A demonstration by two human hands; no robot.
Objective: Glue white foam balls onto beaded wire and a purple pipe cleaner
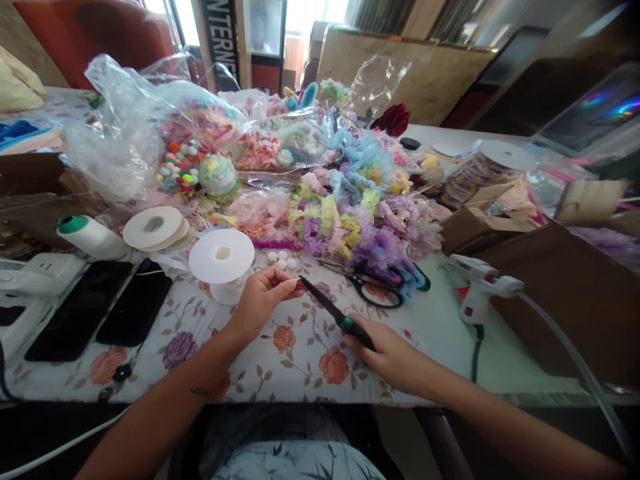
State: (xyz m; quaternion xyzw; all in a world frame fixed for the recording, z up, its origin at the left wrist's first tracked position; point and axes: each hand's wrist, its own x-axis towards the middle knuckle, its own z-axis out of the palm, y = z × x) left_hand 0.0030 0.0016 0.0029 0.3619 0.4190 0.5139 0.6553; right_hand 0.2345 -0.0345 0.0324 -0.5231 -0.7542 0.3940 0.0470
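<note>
Floral-cloth surface (305, 370), heavily cluttered, spans the frame; big boards lean at the back and a red-orange chair (97, 40) sits upper left. Both bare hands meet near frame center. Left hand (267, 297) comes up from lower left, thumb and fingers pinched narrow on a small pale bit (299, 279); too small to tell what it is. Right hand (375, 347), lower right of center, has its fingers wrapped round the handle of a dark tool (325, 301) with a green band. Exact tool type unclear.

Key relation: tool's long axis runs diagonally, handle end lower right, narrow tip upper left, tip right at the left fingertips. Contact with the pale bit looks likely, can't confirm. Left hand is nearer the tip, right hand nearer the handle end.

Nearby: white spool (221, 270) just left of and behind the left hand; white balls (283, 260) just beyond its fingers; black-handled scissors (356, 277) to the right of the tip, apart from both hands. Glue gun (473, 287) right of frame, two dark phones (75, 310) at left. Ruffled trims (320, 217) and a doll head (400, 217) pile up behind, center; cardboard box (560, 293) at right edge.
</note>
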